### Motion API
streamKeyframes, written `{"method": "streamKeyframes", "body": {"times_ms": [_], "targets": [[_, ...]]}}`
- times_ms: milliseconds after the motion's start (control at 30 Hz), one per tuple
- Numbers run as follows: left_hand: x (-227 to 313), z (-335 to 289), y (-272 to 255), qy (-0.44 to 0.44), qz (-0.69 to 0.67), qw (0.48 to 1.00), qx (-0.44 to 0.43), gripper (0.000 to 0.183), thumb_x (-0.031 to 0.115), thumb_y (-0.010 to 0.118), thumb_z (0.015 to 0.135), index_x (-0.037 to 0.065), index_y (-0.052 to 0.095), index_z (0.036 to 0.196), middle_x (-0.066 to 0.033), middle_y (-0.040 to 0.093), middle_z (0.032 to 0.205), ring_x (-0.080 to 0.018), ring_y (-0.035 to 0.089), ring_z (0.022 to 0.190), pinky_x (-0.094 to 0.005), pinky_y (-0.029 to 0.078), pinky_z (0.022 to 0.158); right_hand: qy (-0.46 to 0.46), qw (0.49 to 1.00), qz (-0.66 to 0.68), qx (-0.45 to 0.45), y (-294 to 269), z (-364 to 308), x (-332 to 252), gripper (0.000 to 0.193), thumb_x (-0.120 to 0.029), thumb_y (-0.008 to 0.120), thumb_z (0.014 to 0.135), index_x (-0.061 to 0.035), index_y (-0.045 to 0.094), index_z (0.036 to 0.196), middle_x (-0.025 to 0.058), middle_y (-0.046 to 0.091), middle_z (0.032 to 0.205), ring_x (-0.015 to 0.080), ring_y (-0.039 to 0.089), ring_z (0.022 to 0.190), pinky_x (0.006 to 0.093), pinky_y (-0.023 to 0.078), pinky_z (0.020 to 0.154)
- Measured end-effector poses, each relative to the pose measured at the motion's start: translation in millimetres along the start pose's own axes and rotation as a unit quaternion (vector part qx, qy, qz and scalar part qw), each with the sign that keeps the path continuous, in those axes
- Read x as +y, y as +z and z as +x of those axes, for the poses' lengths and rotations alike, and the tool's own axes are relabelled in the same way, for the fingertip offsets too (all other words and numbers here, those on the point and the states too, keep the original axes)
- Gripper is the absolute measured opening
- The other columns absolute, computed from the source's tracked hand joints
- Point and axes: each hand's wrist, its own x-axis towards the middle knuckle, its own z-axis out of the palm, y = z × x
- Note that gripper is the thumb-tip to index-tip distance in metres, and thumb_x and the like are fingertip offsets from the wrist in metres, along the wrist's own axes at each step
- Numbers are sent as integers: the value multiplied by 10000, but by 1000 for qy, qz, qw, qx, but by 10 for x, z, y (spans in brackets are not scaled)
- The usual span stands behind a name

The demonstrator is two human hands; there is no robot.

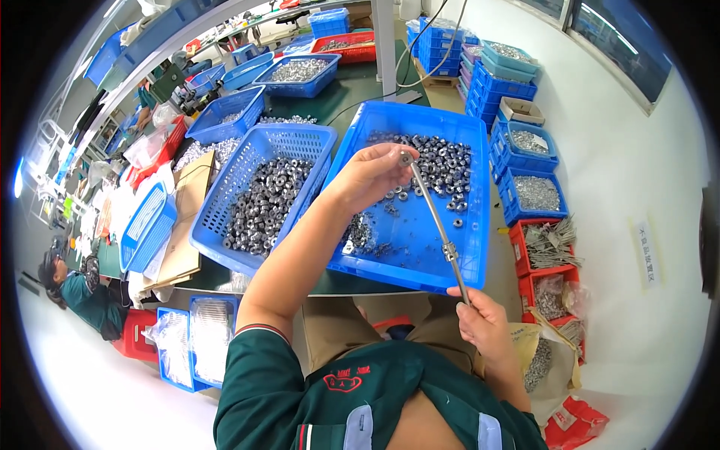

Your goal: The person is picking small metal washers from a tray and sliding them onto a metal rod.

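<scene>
My right hand [484, 324] grips the lower end of a long, thin metal rod [430, 201], which slants up and to the left over a blue tray [420, 277]. A small metal fitting [449, 251] sits partway along the rod. At the rod's upper end, my left hand [371, 176] pinches a small round metal ring [406, 159] between thumb and fingers. Whether the rod's tip is inside the ring cannot be made out. Under both hands, the tray holds many dark metal rings [442, 161] at its far side and smaller bits near its left wall.
A perforated blue basket [225, 161] of similar rings stands left of the tray. Further back are a blue basket [298, 71] and a red tray [345, 46]. Stacked blue crates [536, 196] and red bins [547, 244] line the right wall. A person [79, 289] sits at far left.
</scene>
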Motion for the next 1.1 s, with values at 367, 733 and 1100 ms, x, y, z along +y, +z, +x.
{"method": "streamKeyframes", "body": {"times_ms": [367,733,1100], "targets": [[-14,-42,32,-1,44,999,33,270,209,610,875,-13,609,1029,-54,586,858,-142,534,775,-271,432,758,12,1000,6,7,50,1,7,290,-69,470,933,12,492,1211,-65,376,626,-4,303,469,164,252,417],[-65,-50,-84,-48,-4,999,-1,240,199,647,843,20,626,1001,-55,616,893,-151,567,837,-289,439,775,91,992,87,1,167,-38,-161,281,-92,473,935,5,487,1199,-60,345,601,3,300,466,165,248,419],[-50,-60,-83,-50,37,998,28,211,213,634,854,18,619,934,-49,609,841,-155,572,810,-300,444,774,91,990,104,-5,275,-16,-139,259,-156,456,949,6,496,1148,-55,324,543,17,281,418,181,246,402]]}}
